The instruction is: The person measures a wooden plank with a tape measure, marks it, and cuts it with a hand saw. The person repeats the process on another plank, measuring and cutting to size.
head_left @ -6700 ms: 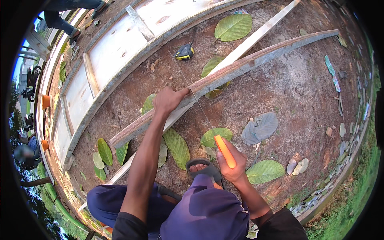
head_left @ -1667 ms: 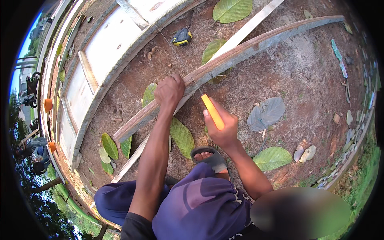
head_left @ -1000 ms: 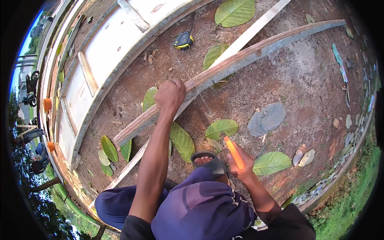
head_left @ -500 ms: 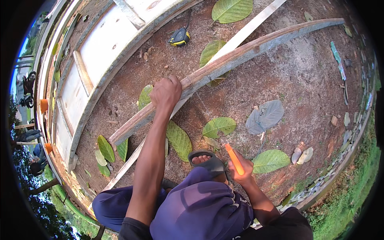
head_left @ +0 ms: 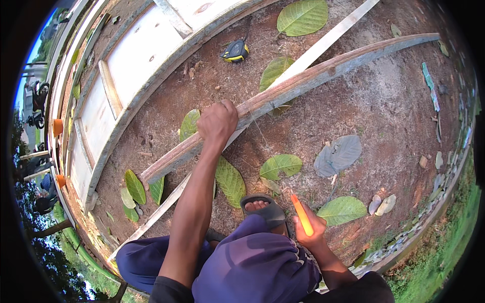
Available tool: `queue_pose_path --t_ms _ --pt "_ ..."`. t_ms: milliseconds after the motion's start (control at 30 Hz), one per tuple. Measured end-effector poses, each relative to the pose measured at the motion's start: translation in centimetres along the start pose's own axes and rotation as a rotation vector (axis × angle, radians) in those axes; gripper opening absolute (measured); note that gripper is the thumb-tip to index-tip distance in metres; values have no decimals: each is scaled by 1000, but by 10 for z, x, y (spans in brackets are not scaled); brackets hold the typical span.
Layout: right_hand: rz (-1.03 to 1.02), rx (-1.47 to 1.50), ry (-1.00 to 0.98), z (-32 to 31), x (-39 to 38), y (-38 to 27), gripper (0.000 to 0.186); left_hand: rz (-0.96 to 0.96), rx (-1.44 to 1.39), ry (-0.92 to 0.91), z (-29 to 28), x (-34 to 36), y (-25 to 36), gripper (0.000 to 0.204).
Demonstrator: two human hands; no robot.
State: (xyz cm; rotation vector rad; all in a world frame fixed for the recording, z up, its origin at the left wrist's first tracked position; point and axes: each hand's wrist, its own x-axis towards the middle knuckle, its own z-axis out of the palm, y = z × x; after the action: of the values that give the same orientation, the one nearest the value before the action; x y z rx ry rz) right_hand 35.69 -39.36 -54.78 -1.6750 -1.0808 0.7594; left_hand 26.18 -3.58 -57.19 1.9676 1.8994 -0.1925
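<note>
1. Fingers of the left hand (head_left: 218, 123) clamp over the wooden beam (head_left: 303, 85), arm stretched forward.
2. Right hand (head_left: 314, 230), beside the knee, has its fingers wrapped around the orange saw handle (head_left: 303, 217).

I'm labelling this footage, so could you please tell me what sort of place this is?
Likely an outdoor yard doubling as a work site: soil strewn with leaves, a plank, and a tape measure.

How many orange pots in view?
2, both at the picture's far left, left of the white panel: the upper pot, and the lower pot beneath it in the image. Others may be hidden.
</note>
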Motion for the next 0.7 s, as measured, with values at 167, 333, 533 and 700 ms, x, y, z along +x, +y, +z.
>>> queue_pose_path --t_ms 167,333,533,700 --pt "178 85 29 42 140 -49 41 99 -10 87 16 2 -7 56" --pt "129 53 18 21 72 -30 45 165 13 224 16 7 -10 59" --pt "189 28 34 15 74 -54 43 174 16 267 19 6 -12 59" --pt "100 91 80 42 136 -45 40 168 10 214 24 -5 -4 58"
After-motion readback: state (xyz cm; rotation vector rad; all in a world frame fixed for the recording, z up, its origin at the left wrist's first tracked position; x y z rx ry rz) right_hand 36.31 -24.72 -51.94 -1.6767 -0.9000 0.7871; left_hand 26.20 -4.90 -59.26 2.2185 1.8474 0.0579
